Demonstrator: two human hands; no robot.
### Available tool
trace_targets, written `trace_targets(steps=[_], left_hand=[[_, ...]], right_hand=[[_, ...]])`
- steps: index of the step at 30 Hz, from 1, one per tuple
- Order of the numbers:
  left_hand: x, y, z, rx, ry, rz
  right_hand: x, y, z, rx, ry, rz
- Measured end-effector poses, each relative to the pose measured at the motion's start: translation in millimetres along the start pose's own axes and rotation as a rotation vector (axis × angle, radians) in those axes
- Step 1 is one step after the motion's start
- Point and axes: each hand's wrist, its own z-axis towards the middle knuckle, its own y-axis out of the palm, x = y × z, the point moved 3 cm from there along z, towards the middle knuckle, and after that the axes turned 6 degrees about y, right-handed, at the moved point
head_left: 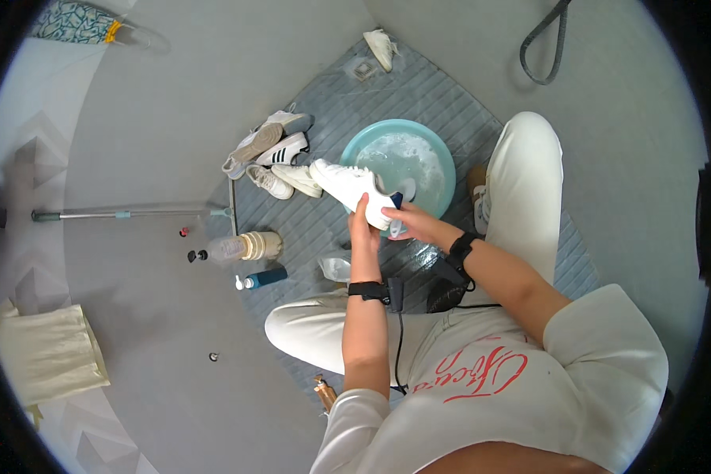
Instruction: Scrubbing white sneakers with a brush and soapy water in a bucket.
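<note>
A white sneaker (344, 182) with a dark blue heel patch is tilted over the near left rim of a light teal basin (450, 162), toe pointing to the far left. My left hand (362, 227) is closed on its near side. At the heel, my right hand (412, 221) has its fingers closed against the shoe. A pale, narrow piece (396, 228) shows by the right fingers; its kind is unclear. Foamy water (403, 158) fills the basin, and another whitish shape beside the heel is too small to name.
Several shoes (270, 150) lie left of the basin, and one white shoe (381, 49) lies beyond it near a floor drain (363, 71). A plastic jug (249, 246), a blue pump bottle (262, 278) and a long pole (126, 214) are at left. A hose (545, 59) hangs far right.
</note>
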Motion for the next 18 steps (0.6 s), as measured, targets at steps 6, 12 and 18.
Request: trace_targets(steps=[6, 12, 18], left_hand=[[-4.7, 10.5, -15.8, 0.057, 0.019, 0.012], [-14.4, 8.9, -16.2, 0.056, 0.068, 0.121], [-26.6, -1.6, -5.8, 0.058, 0.007, 0.219]], right_hand=[[15.0, 14.4, -4.3, 0.056, -0.004, 0.229], [19.7, 9.7, 1.5, 0.057, 0.001, 0.407], [31.5, -5.7, 18.2, 0.194, 0.007, 0.526]])
